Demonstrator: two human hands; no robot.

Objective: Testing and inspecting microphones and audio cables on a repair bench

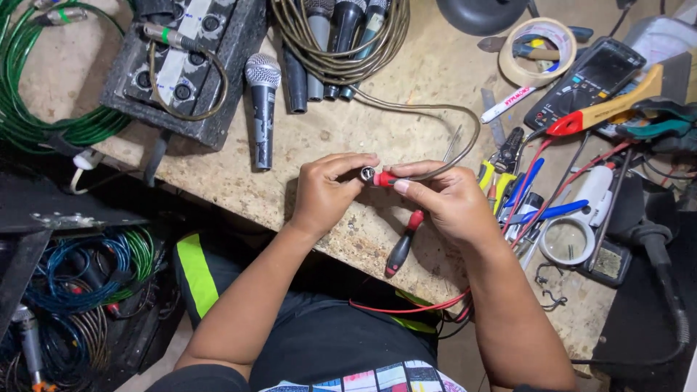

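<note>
— Head view: what did your hands have?

— My left hand (323, 194) pinched the metal plug (368, 174) by its end; my right hand (444, 199) was closed on its red collar (385, 178), just above the bench (305, 145). Its cable (435, 109) looped back toward the mics (341, 43).

— Which step?

— I judged I was working the plug's shell by hand. A screwdriver (404, 245) lay under my right wrist.

— Next move?

— A firm left grip and a careful twist, I'd say.
</note>
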